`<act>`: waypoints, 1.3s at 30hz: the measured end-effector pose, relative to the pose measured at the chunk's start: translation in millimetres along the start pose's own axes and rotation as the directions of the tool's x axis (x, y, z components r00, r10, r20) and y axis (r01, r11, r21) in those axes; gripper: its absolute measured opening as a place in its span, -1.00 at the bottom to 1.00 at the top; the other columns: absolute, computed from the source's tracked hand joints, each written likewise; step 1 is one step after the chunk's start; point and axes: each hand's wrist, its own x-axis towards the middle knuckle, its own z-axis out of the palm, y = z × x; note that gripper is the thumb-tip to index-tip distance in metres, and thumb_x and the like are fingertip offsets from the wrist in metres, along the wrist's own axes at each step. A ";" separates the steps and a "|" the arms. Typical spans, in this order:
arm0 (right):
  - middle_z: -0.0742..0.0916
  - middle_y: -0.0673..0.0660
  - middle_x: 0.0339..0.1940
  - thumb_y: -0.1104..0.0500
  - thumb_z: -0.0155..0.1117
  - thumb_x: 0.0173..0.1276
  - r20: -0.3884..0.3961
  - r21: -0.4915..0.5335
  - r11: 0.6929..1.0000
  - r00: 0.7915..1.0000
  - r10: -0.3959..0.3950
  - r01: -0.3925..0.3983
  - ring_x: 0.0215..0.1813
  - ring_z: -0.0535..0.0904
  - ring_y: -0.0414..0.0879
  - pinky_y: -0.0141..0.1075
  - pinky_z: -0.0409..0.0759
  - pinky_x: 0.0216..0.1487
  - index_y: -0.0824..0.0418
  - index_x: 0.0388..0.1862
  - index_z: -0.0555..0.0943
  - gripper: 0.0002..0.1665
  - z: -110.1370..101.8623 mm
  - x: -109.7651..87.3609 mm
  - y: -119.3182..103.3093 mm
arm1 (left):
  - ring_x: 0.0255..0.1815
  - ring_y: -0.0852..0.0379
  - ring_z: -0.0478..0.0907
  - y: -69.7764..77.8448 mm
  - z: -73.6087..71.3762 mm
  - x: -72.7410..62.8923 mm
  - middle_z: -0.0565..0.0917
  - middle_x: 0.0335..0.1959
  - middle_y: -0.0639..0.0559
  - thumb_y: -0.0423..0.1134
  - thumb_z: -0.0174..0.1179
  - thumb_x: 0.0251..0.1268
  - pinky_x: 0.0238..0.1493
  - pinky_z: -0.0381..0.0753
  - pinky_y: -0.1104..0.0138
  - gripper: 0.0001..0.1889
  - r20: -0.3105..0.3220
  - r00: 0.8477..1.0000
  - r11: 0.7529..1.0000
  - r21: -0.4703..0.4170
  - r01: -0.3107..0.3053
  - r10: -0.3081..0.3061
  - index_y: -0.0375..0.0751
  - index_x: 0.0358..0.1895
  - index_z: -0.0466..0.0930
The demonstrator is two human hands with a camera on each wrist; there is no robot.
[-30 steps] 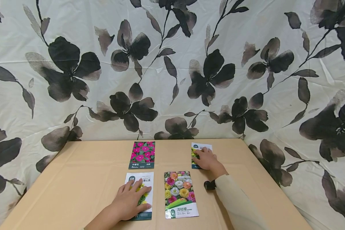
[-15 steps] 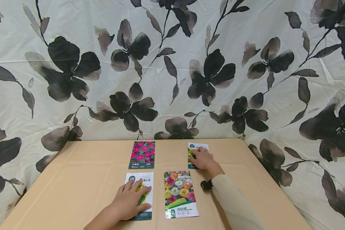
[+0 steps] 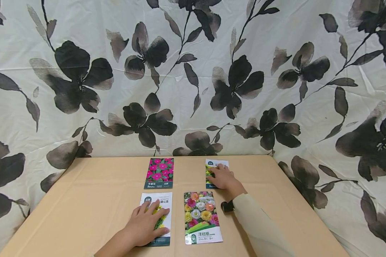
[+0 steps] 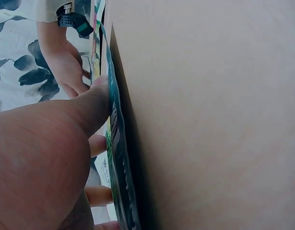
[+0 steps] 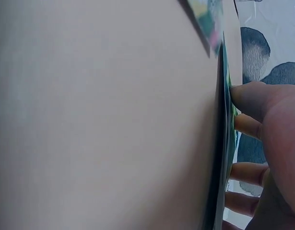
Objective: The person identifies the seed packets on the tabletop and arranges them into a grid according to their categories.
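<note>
My left hand (image 3: 145, 224) lies with spread fingers on a white seed packet (image 3: 166, 208) with yellow flowers and a dark band along its bottom. In the left wrist view the thumb and fingertips touch the face of that packet (image 4: 119, 143). Farther back, my right hand (image 3: 224, 177) rests its fingertips on a similar white and yellow seed packet (image 3: 211, 185), covering much of it. The right wrist view has the fingers (image 5: 248, 173) pressing on that packet's face. Between my arms lies a seed packet with multicoloured roselike flowers (image 3: 201, 216).
A packet with pink flowers (image 3: 159, 173) lies at the back left of the tan table (image 3: 93, 200). Behind the table's far edge hangs a white cloth (image 3: 193, 139) with dark flowers. A dark device (image 3: 227, 206) sits at my right wrist.
My right hand has slid the back right packet to the left across the table, toward the pink-flowered one. The left hand and the other packets have stayed put.
</note>
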 end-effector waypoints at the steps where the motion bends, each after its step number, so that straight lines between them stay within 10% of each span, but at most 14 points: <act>1: 0.49 0.23 0.37 -0.24 0.14 0.53 0.000 -0.002 1.000 1.000 -0.003 0.003 0.32 0.38 0.20 0.21 0.41 0.25 -0.10 0.49 0.47 -0.37 0.2 0.7 -0.6 | 0.53 -0.44 0.18 0.1 -0.1 0.0 0.35 0.56 -0.16 0.41 0.26 0.19 0.42 0.14 -0.40 -0.29 0.000 1.000 1.000 0.000 0.001 -0.001 0.26 0.38 0.53; 39: 0.48 0.23 0.42 -0.24 0.13 0.54 0.012 -0.011 0.998 0.998 -0.061 0.061 0.33 0.38 0.18 0.21 0.41 0.29 -0.13 0.51 0.46 -0.38 4.5 8.1 -34.5 | 0.52 -0.46 0.19 1.6 -2.1 -1.8 0.35 0.55 -0.18 0.40 0.27 0.19 0.41 0.13 -0.41 -0.28 -0.004 1.000 1.000 -0.013 -0.007 0.007 0.22 0.38 0.53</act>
